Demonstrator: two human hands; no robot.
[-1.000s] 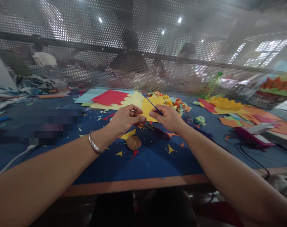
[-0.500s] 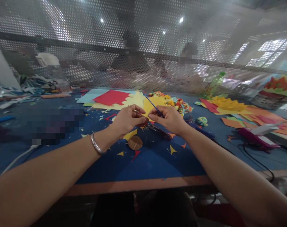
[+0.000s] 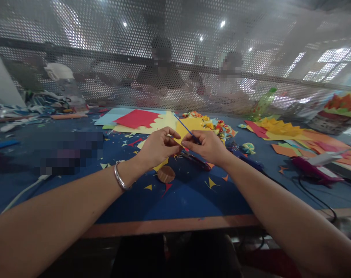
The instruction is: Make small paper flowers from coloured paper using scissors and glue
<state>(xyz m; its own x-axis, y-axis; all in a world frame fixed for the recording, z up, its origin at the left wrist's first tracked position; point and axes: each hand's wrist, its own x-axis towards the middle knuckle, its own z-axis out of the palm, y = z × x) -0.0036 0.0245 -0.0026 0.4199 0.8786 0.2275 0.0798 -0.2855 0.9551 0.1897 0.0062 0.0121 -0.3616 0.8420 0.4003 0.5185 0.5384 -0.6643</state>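
Note:
My left hand (image 3: 158,148), with a silver bangle at its wrist, is curled over the middle of the table. Its thumb and fingertips meet close to the right hand; whatever lies between them is too small or hidden to name. In my right hand (image 3: 208,147) a thin blue stick (image 3: 183,124) is pinched, slanting up and to the left. Both sets of fingertips nearly touch in front of a yellow paper sheet (image 3: 190,124). Just below them lies a dark pair of scissors (image 3: 197,160), partly covered by the right hand. A brown ridged disc (image 3: 166,174) rests nearer to me.
Paper scraps (image 3: 211,183) litter the blue table (image 3: 181,204). Red paper (image 3: 138,118) and colourful folded pieces (image 3: 221,129) lie behind the hands. A purple device (image 3: 316,168) with cables sits right, a bottle (image 3: 70,90) back left. People are visible behind a perforated screen (image 3: 114,73).
My left fingertips have moved slightly right, closer to the right hand. A reddish bit seen at the left fingers earlier no longer shows. The blue stick has tilted a little and stays in my right hand.

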